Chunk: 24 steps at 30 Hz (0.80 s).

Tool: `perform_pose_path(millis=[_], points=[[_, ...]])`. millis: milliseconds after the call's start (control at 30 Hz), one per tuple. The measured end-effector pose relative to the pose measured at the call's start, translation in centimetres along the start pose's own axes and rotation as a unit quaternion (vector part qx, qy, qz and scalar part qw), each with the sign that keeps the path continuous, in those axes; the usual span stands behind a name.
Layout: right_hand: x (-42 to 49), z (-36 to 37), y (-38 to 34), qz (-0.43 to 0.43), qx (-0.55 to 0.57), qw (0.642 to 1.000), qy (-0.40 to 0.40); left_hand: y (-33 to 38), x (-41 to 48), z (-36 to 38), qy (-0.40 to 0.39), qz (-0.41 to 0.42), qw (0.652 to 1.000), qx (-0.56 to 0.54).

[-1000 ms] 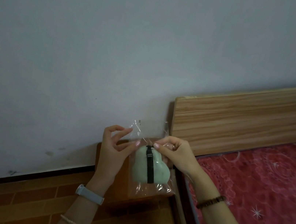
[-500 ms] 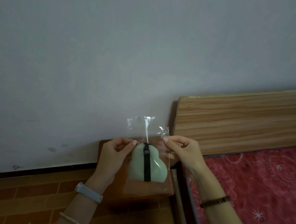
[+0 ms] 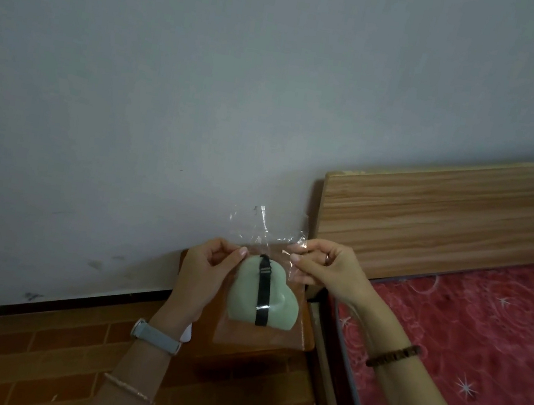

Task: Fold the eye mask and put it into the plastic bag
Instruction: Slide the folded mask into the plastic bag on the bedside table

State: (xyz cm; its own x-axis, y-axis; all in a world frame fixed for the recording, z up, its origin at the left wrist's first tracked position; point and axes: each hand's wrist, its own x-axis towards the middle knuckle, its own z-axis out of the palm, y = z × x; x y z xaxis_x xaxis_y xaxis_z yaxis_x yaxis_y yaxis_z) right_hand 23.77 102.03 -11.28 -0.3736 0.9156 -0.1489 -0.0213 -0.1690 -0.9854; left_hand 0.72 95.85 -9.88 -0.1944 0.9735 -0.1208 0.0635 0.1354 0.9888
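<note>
Both hands, left hand [image 3: 205, 267] and right hand [image 3: 328, 268], pinch the plastic bag [image 3: 259, 334] at its top; folded eye mask [image 3: 246, 298] inside; clear flap barely visible against grey wall [image 3: 208, 72]; wooden stand [image 3: 271, 352] below.

Both arms are stretched forward and raised a bit, forearms bare. The left hand [image 3: 205, 271] has its thumb and forefinger pinched together on the left top edge of the plastic bag [image 3: 264, 306], other fingers curled loosely, palm turned toward the right. The right hand [image 3: 325, 268] pinches the opposite top edge the same way, knuckles up, wrist bent slightly, elbow out to the side.
</note>
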Motion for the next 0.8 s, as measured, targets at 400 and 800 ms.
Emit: perform_pose_path(millis=[400,800], points=[[0.5,-0.2,-1.0,-0.017,0.022,0.999,-0.024,1.0,0.3,-1.3,-0.081,0.014,0.997,0.002],[0.4,-0.6,-1.8,-0.018,0.000,0.998,-0.052,1.1,0.2,-1.9,-0.101,0.024,0.994,-0.027]])
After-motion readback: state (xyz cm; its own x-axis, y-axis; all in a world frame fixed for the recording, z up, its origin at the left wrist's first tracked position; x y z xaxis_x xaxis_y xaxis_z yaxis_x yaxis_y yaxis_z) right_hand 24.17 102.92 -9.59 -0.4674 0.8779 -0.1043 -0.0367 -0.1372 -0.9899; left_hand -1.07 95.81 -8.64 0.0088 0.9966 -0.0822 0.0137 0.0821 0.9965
